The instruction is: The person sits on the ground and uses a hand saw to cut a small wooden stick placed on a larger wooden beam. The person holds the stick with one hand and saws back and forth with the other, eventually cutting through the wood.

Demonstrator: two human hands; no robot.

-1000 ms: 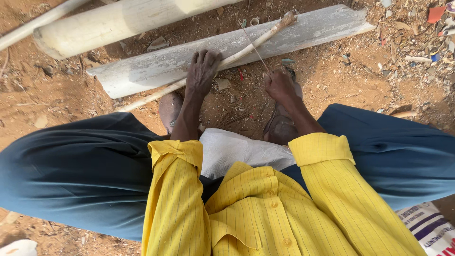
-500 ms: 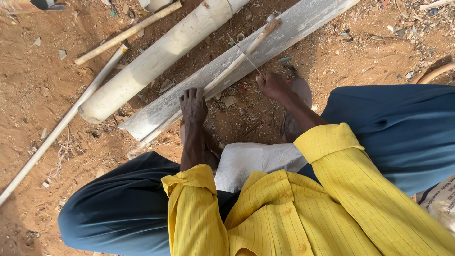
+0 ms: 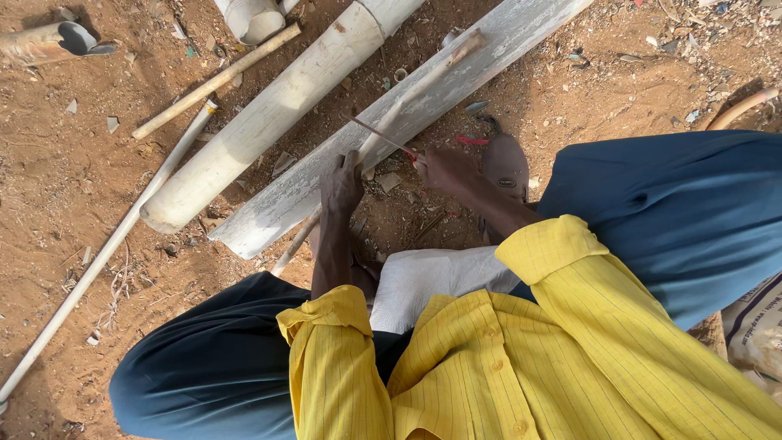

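Note:
I squat over a weathered white plank (image 3: 456,77) that lies slantwise on the red dirt. A slim wooden stick (image 3: 432,73) rests along it. My left hand (image 3: 342,186) is closed around the stick's lower part and presses it to the plank. My right hand (image 3: 444,167) pinches the red-tipped end of a thin metal blade (image 3: 379,134). The blade's far end lies across the stick just above my left hand. My yellow sleeves and blue trousers fill the lower part of the view.
Left of the plank lie a thick pale pipe (image 3: 269,122), another wooden stick (image 3: 216,81) and a long thin white pipe (image 3: 106,253). My sandalled foot (image 3: 505,163) stands beside my right hand. A printed sack (image 3: 757,326) sits at the right edge. Rubble litters the dirt.
The view has swung, so the plank now runs steeply up to the right. My right hand has come up from beside my foot and now holds the thin blade against the stick.

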